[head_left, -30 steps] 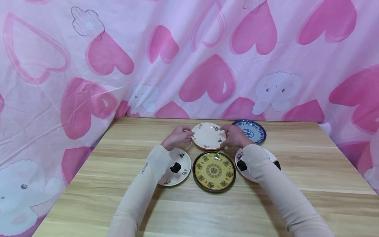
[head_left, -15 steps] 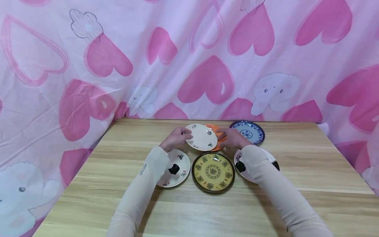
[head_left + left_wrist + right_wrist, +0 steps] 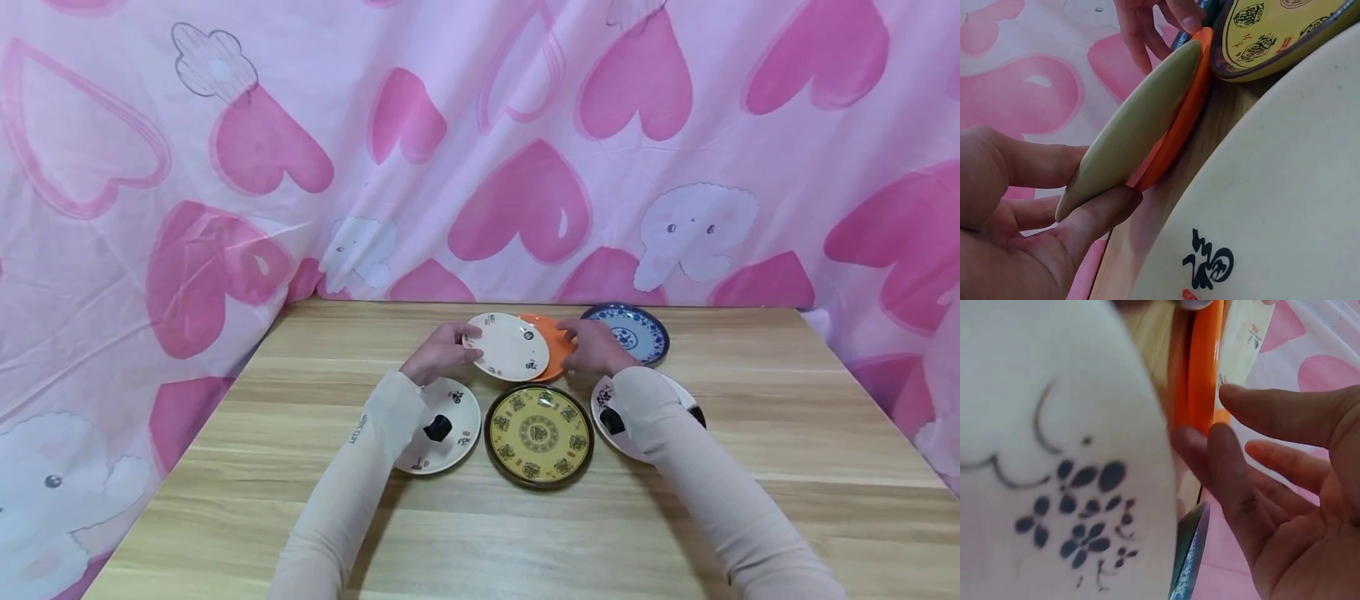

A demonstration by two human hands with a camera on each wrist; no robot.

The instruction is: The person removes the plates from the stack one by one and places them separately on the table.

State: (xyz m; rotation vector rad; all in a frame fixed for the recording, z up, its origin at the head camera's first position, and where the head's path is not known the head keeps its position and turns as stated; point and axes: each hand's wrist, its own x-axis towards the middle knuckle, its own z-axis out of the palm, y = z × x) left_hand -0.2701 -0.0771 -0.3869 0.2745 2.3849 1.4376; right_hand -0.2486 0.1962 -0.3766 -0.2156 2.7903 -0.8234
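Note:
My left hand (image 3: 442, 350) pinches the left rim of a small white plate (image 3: 506, 346) with printed motifs. In the left wrist view that white plate (image 3: 1138, 125) is tilted, its left side raised off an orange plate (image 3: 1194, 106), with a gap between them. The orange plate (image 3: 555, 346) shows to the right of the white one at the back of the table. At its right rim is my right hand (image 3: 596, 346), thumb and fingers spread around the edge. The right wrist view has the fingertips against the orange plate (image 3: 1200, 369), with part of the contact hidden.
On the wooden table (image 3: 517, 542) a yellow plate with a dark rim (image 3: 538, 435) lies in front. White plates with black patches sit under the left forearm (image 3: 450, 437) and right forearm (image 3: 615, 425). A blue-and-white plate (image 3: 648, 333) is back right. A pink heart-print cloth (image 3: 420, 200) hangs behind.
The white plate has shifted left with my left hand, off the orange plate that it covered. My right hand has let go of the white plate and stays at the orange one's rim.

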